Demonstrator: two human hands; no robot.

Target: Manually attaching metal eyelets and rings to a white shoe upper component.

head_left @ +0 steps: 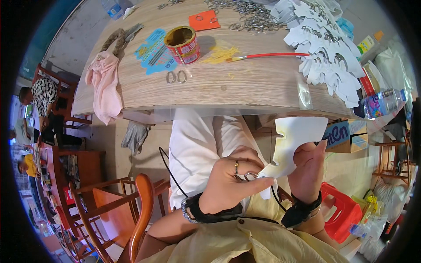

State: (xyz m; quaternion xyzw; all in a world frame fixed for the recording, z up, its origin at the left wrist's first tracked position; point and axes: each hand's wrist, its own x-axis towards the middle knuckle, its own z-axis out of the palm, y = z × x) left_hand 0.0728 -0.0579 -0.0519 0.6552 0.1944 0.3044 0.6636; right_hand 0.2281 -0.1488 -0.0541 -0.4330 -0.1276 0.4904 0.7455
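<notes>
Over my lap, my left hand is closed, pinching a small silver metal ring at the lower edge of a white cut-out piece. This piece is flat, with notches along one side and a curved cut, and its edges look yellowish. My right hand grips the piece from the other side, thumb and fingers around its curved part; some fingers are hidden behind it. On the table ahead, two oval metal rings lie side by side. Behind them stands an open red can with a brownish-yellow coated inside.
A red-handled brush lies by yellow smears. Stacked white cut-outs with metal rings cover the table's right side; a heap of rings lies behind. Pink cloth drapes over the left edge. A wooden chair and red stool flank me.
</notes>
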